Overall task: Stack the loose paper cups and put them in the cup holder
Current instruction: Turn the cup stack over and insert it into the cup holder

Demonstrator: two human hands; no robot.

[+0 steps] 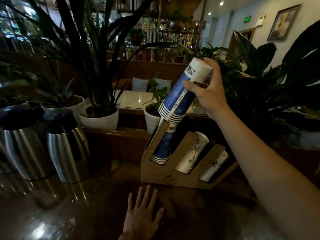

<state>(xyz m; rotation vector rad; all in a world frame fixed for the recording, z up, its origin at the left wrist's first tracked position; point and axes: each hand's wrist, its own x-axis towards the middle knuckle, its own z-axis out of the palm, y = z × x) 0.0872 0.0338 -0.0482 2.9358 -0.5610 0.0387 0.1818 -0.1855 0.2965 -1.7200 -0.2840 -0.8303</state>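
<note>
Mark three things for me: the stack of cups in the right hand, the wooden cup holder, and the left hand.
stack of cups (178,94), head view, on the blue side of the stack.
wooden cup holder (155,172), head view, on its bare front panel.
left hand (141,217), head view, on the back of the hand.

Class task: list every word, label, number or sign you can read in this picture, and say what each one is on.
None can be read.
Band print on the blue cup stack held by the right hand: blurred.
Band on the cups in the cup holder: blurred.
Green wall sign: too small.
</note>
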